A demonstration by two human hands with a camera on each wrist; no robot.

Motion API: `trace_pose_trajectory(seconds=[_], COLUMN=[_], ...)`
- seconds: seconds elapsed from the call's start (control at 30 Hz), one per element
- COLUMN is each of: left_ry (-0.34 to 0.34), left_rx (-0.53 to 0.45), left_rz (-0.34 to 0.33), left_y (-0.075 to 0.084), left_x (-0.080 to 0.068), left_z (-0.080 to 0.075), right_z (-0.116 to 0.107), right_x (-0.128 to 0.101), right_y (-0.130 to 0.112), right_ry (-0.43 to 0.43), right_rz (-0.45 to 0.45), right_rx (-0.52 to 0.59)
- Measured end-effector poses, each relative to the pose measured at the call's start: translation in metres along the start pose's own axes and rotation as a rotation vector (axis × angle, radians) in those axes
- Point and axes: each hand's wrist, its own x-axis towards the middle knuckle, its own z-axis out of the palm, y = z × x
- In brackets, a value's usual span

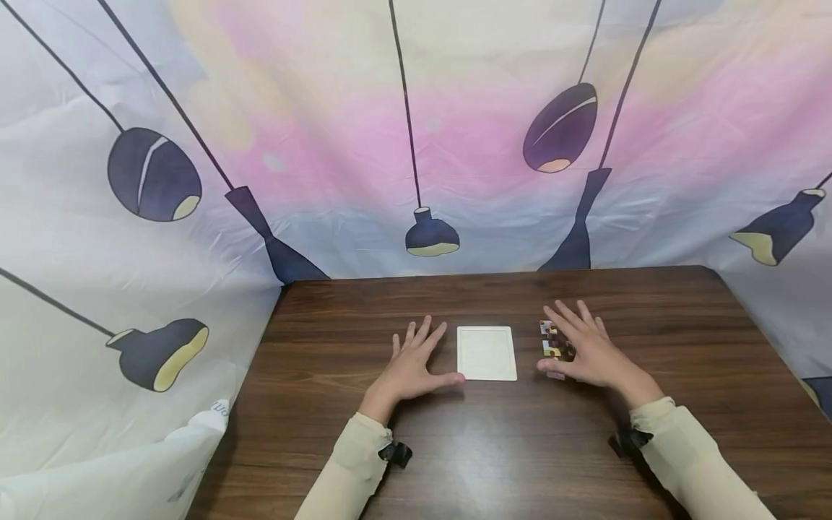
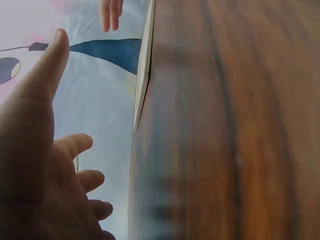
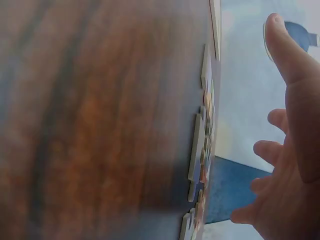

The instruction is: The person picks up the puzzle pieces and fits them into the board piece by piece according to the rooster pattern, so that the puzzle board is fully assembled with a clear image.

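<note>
A white square board [image 1: 486, 352] lies flat on the dark wooden table [image 1: 494, 448], between my two hands. My left hand [image 1: 416, 361] rests just left of the board with fingers spread, thumb tip near its lower left corner. My right hand [image 1: 581, 350] hovers with spread fingers over a small heap of coloured puzzle pieces [image 1: 552, 345] to the right of the board. In the left wrist view the board's edge [image 2: 144, 75] shows beyond my open left hand [image 2: 55, 150]. In the right wrist view the pieces [image 3: 202, 165] lie under my open right hand [image 3: 285, 150].
A printed cloth with dark hanging-lamp shapes [image 1: 429, 235] walls the table at the back and both sides. The table's left edge [image 1: 240, 404] meets the cloth. Bare wood stretches in front of the hands and to the far right [image 1: 715, 339].
</note>
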Motion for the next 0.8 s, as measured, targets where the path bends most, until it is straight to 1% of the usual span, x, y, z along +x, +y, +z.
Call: trace_pose_trajectory(seconds=[0.13, 0.27, 0.43, 0.57, 0.8], left_ry=[-0.005, -0.005, 0.018, 0.033, 0.025], left_rx=[-0.042, -0.115, -0.195, -0.215, -0.233], left_rz=[0.004, 0.0, 0.015, 0.025, 0.018], left_y=[-0.001, 0.0, 0.003, 0.003, -0.001], left_x=[0.004, 0.01, 0.018, 0.023, 0.029], left_z=[0.005, 0.011, 0.014, 0.016, 0.019], right_z=[-0.002, -0.005, -0.004, -0.003, -0.005], right_x=[0.005, 0.011, 0.018, 0.02, 0.024], right_y=[0.006, 0.015, 0.024, 0.029, 0.031], right_ry=[0.007, 0.016, 0.021, 0.013, 0.005], right_rz=[0.018, 0.046, 0.066, 0.079, 0.106], right_rx=[0.011, 0.043, 0.098, 0.136, 0.175])
